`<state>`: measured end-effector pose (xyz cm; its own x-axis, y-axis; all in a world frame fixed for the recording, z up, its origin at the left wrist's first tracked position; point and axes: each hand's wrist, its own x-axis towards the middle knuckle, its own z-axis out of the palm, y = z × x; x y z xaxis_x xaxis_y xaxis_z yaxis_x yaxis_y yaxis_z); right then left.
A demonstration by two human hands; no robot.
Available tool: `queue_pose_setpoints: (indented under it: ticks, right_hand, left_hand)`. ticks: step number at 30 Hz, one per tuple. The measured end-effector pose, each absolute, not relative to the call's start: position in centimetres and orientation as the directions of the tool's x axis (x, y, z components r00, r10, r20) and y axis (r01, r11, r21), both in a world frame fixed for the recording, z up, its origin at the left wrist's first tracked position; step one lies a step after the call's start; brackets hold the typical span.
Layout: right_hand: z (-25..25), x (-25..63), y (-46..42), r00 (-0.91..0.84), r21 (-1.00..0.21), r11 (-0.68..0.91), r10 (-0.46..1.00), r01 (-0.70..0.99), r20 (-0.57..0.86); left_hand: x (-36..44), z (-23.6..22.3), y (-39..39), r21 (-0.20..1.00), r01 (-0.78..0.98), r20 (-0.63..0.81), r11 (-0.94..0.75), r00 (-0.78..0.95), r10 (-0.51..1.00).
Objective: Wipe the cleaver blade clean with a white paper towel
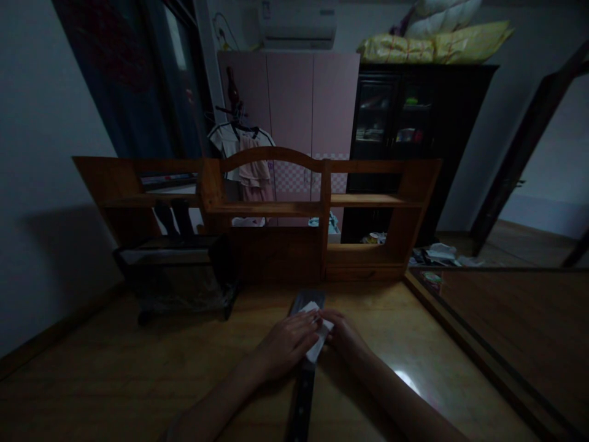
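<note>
Both of my hands rest together on a wooden desk (138, 380), over a long dark strip (302, 399) that runs from the near edge toward the shelf. My left hand (286, 345) lies palm down with fingers curled onto a small white piece (318, 344), perhaps paper or cloth. My right hand (344, 334) presses the same white piece from the right side, fingers closed on it. The room is dim and the white piece is partly hidden under my fingers.
A wooden desktop shelf unit (276, 209) stands at the back of the desk. A dark wire basket (179, 276) sits at the left. A second dark tabletop (515, 331) adjoins on the right. Behind are a pink wardrobe (313, 116) and a black cabinet (414, 123).
</note>
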<state>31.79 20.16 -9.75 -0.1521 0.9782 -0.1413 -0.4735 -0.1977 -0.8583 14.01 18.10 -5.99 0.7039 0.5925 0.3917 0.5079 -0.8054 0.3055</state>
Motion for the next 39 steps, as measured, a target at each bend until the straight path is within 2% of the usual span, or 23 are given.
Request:
queue_pose_setpoints:
  ticks: [7, 12, 23, 26, 31, 39]
  right_hand:
    - [-9.7, 31.9, 20.0, -0.162, -0.843, -0.176, 0.981, -0.508, -0.107]
    - [-9.1, 31.7, 19.8, -0.139, -0.828, -0.221, 0.975, -0.515, -0.173]
    - [-8.9, 31.9, 19.5, -0.137, -0.805, -0.237, 0.972, -0.544, -0.193]
    - [-8.8, 31.8, 19.5, -0.166, -0.806, -0.237, 0.971, -0.542, -0.173]
    - [-9.3, 32.0, 19.8, -0.240, -0.780, -0.319, 0.945, -0.539, -0.221]
    - [-10.1, 32.1, 20.4, -0.278, -0.734, -0.356, 0.932, -0.579, -0.232]
  left_hand:
    - [13.9, -6.2, 18.2, 0.299, 0.531, 0.329, -0.793, 0.723, 0.608]
    - [13.9, -6.2, 18.1, 0.292, 0.534, 0.317, -0.793, 0.728, 0.607]
    - [14.0, -5.9, 18.1, 0.273, 0.519, 0.313, -0.810, 0.748, 0.585]
    - [13.9, -5.9, 18.1, 0.260, 0.508, 0.315, -0.821, 0.759, 0.569]
    - [13.9, -5.9, 17.6, 0.248, 0.487, 0.298, -0.838, 0.784, 0.544]
    - [14.4, -7.0, 17.2, 0.218, 0.537, 0.256, -0.815, 0.774, 0.579]
